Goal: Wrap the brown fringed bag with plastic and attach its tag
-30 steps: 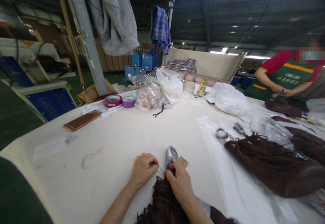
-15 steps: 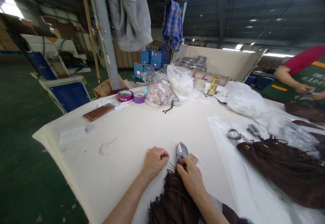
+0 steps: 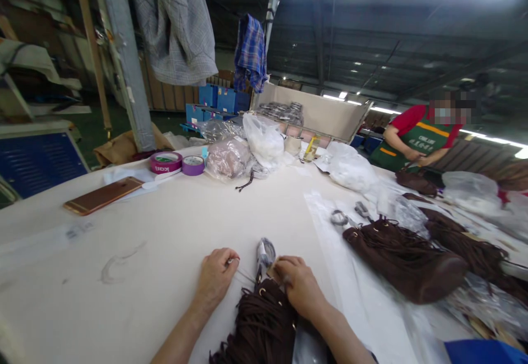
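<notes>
A dark brown fringed bag (image 3: 258, 325) with gold eyelets lies at the near edge of the table, partly hidden by my right arm. My left hand (image 3: 215, 280) is pinched on a thin pale string (image 3: 246, 274) that runs toward the bag's top. At that top, my right hand (image 3: 300, 287) is closed on a small tan hang tag (image 3: 272, 270), its fingers covering most of it. Between the two hands, a grey strap bundle (image 3: 265, 251) in clear wrapping sticks up from the bag.
On the left lie a phone (image 3: 105, 194) and two tape rolls (image 3: 165, 162). Plastic-wrapped items (image 3: 229, 158) sit at the back. More brown fringed bags (image 3: 404, 259) rest on the right on white sheeting. Beyond them stands a co-worker (image 3: 429, 138) in a green apron.
My view has swung to the right, bringing more of the co-worker and bags into sight. The right-hand fingers have shifted onto the tag, which stood free of them before.
</notes>
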Tool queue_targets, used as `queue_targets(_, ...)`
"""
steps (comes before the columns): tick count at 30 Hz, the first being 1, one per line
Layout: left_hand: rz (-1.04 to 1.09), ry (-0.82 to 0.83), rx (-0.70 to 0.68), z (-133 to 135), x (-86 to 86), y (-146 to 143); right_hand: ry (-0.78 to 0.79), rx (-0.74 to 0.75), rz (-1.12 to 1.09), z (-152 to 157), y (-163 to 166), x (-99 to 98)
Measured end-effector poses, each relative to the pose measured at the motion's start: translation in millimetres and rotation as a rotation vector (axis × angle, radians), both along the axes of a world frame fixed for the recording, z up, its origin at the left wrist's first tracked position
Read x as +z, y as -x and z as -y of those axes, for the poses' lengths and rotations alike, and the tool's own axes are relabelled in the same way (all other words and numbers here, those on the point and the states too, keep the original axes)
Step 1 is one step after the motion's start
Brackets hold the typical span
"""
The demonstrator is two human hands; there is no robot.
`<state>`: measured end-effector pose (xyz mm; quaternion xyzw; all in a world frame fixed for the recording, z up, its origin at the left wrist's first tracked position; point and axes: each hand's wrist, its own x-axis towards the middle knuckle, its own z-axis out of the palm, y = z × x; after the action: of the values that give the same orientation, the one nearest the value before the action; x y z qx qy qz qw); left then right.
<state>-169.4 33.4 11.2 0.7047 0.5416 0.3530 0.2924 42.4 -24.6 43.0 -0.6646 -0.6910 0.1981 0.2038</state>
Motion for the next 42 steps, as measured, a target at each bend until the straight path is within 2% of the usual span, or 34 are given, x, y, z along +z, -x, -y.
queue_targets(3,0.029,0.009,0.0,0,2.6,-1,0.037,0.287,0.159,-2,1,4.1)
queue_targets(5,0.054,0.02,-0.003,1,4.1,-1,0.032,0.418,0.283,-5,3,9.2)
queue_targets(7,0.092,0.045,-0.017,2,5.7,-1,-0.008,0.484,0.364,-7,5,13.6)
queue_targets(10,0.186,0.119,-0.08,3,9.2,-1,-0.042,0.492,0.439,-8,7,14.3)
queue_targets(15,0.384,0.324,-0.254,5,14.6,5,0.028,0.33,0.423,-10,3,14.5)
queue_targets(18,0.522,0.412,-0.301,6,14.8,9,0.091,0.192,0.336,-10,2,30.6)
queue_targets(21,0.653,0.498,-0.359,9,15.7,7,0.141,0.03,0.198,-6,15,53.6)
queue_targets(25,0.803,0.602,-0.435,14,19.8,1,0.287,-0.225,-0.118,1,46,67.3)
queue_targets(28,0.888,0.636,-0.431,15,20.8,1,0.422,-0.363,-0.437,4,60,62.6)
queue_targets(31,0.919,0.663,-0.432,15,18.7,3,0.443,-0.466,-0.685,5,60,59.1)
queue_targets(34,0.934,0.668,-0.448,15,16.1,2,0.468,-0.534,-0.868,4,60,62.8)
queue_targets(37,0.963,0.648,-0.436,14,14.0,-1,0.57,-0.523,-1.068,9,70,65.5)
queue_targets(42,0.962,0.634,-0.376,12,11.6,-1,0.63,-0.483,-1.289,27,100,44.0)
